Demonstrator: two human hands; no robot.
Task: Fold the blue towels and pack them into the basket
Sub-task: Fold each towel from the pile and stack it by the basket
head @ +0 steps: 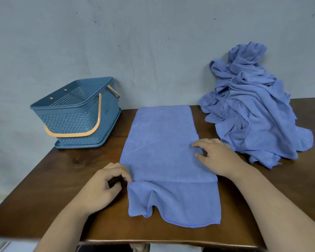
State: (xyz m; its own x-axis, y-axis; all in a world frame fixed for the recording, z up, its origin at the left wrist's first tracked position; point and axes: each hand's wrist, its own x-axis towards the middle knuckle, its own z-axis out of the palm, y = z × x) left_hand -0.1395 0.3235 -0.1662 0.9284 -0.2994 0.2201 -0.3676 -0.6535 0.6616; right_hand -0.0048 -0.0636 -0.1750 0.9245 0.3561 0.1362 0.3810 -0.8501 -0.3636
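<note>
Counter [65, 171]: dark brown wood against a pale wall; it bears the flat towel and everything around it.
Basket [75, 113]: blue woven-pattern plastic, well to the left of the flat towel and apart from it, upright near the wall, its two orange handles [71, 134] folded down.
Left hand [105, 184]: at the flat towel's left edge, fingers curled, fingertips pinching the cloth where the upper layer ends.
Flat towel [164, 148]: blue, spread lengthwise from the wall toward the near counter edge, folded double; the lower layer sticks out at the near end with a wrinkle in it.
Right hand [216, 157]: on the flat towel's right edge, fingers loosely bent on the cloth; whether it pinches the edge or only rests there, I cannot tell.
Towel pile [253, 110]: crumpled blue towels heaped right of the flat towel, leaning on the wall, just beside the right hand.
</note>
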